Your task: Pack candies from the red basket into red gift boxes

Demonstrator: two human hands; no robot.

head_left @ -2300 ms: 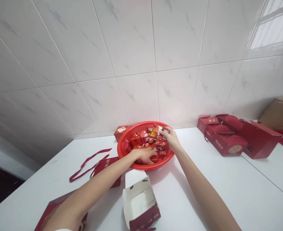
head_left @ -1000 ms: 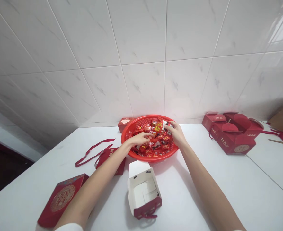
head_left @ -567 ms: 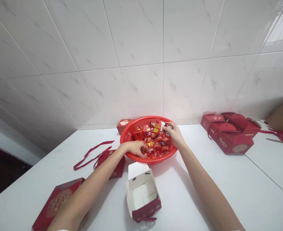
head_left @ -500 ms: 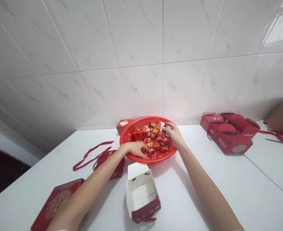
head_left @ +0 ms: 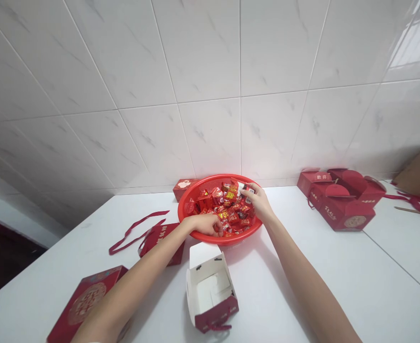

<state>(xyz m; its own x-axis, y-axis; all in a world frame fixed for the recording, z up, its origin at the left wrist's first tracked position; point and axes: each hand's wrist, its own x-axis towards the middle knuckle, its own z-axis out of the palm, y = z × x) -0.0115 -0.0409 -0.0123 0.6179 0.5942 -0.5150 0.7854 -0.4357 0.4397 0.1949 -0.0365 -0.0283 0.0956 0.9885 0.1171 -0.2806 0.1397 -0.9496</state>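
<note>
A red plastic basket (head_left: 184,209) with perforated sides holds many red-wrapped candies (head_left: 233,216). My left hand (head_left: 208,224) reaches over its front rim, fingers curled down among the wrappers; whatever they hold is hidden. At the basket's right side, my right hand (head_left: 259,200) is closed on a wrapped candy (head_left: 249,190) with a white and black label. Directly in front of the basket stands an open gift box (head_left: 211,288), white inside and dark red outside, with a cord at its near side. No candy shows inside it.
A red box with a ribbon (head_left: 159,238) lies under my left forearm, and a larger red box (head_left: 88,300) is nearer left. Behind the basket is a small red box (head_left: 183,188). Several red gift boxes (head_left: 342,197) stand right, near a cardboard box (head_left: 419,174). A tiled wall (head_left: 210,128) backs the table.
My left hand's fingers have curled in from a more spread pose among the candies. My right hand stays at the basket's right side with its candy.
</note>
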